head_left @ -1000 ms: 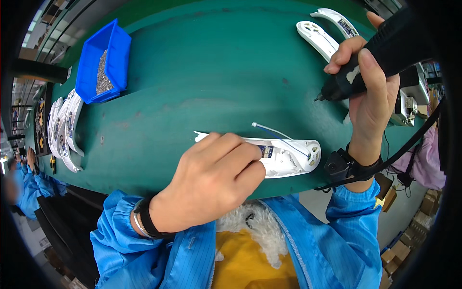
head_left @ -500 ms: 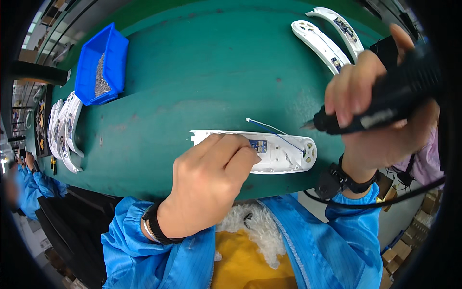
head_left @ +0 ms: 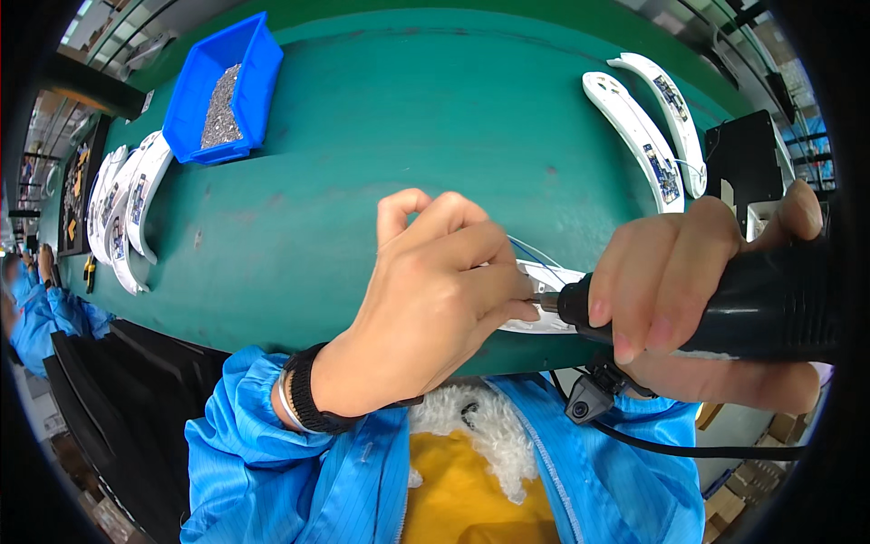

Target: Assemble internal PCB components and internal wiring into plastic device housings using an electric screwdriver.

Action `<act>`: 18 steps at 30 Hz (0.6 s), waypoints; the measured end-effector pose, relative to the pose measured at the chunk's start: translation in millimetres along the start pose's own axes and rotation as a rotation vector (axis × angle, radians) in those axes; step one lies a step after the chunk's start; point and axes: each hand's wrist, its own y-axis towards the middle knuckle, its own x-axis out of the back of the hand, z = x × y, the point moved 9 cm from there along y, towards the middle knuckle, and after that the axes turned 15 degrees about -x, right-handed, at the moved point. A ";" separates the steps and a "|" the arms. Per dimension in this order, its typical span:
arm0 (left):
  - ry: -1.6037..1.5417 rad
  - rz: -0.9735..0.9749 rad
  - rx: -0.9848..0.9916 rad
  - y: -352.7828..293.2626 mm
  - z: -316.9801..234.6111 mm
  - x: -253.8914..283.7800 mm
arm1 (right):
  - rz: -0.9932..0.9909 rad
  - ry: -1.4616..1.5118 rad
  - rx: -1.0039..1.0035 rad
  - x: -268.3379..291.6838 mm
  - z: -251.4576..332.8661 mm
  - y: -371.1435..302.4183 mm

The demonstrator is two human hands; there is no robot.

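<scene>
My right hand [head_left: 675, 267] is wrapped around a black electric screwdriver [head_left: 779, 304], held nearly level with its bit pointing left. The bit's tip meets the fingertips of my left hand [head_left: 439, 281]. Those fingers are pinched together, and whatever they hold at the bit is too small to make out. Below both hands lies a long white plastic shell [head_left: 555, 271], mostly covered by them and the tool. From it rise thin blue and white wires [head_left: 536, 252]. The shell's circuit board is hidden behind my left hand.
A blue bin [head_left: 186, 122] of small metal screws stands far left. Several white shells with circuit boards [head_left: 136, 204] lie stacked beside it. Two more white shells [head_left: 634, 131] rest at the far right, near a black box [head_left: 748, 163]. The screwdriver's black cable [head_left: 698, 451] runs below my right hand.
The screwdriver has come left and down, bringing its bit to my left fingertips. My left hand has lifted off the shell's board and moved right. The whole view has shifted slightly.
</scene>
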 end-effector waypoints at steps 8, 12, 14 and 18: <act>-0.070 -0.015 0.031 -2.9 2.5 -1.3 | -0.104 0.046 0.007 -0.6 -2.2 -1.1; 0.042 0.007 0.078 1.9 9.8 19.8 | -0.223 0.085 0.019 1.6 -11.0 -5.5; 0.206 -0.217 0.028 -5.3 47.9 89.7 | -0.300 0.095 0.028 7.3 -13.7 -11.8; 0.949 0.101 0.230 -35.2 154.3 171.1 | -0.312 0.101 0.033 18.6 -15.6 -9.4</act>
